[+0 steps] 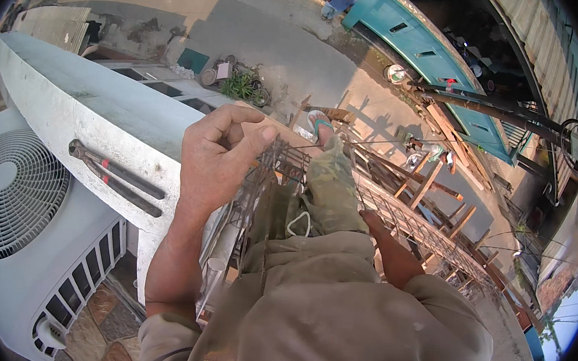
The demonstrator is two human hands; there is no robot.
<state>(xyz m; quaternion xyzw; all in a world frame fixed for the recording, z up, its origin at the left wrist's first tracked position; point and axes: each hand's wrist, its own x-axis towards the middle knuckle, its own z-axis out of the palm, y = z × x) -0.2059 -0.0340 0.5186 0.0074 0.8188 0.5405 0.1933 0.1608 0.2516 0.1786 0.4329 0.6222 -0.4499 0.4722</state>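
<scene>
My left hand point(218, 156) is raised over the end of a rusty rebar cage point(284, 158), beside a white concrete wall. Its fingers are curled, and the thumb comes close to the index finger. Whatever may lie between them is too small to make out. My right forearm point(393, 252) reaches down beside my trouser leg point(334, 185), which hides the fingers of that hand. A pair of pincers point(112, 176) with red marks on its dark handles rests on the white wall point(133, 134), left of my left hand.
A white air-conditioner unit point(20, 224) with a round fan grille stands at the left. My sandalled foot point(320, 126) is on a high, narrow edge above a street point(268, 39). Long rebar and timber scaffolding point(428, 183) run off to the right. A person point(337, 1) is far below.
</scene>
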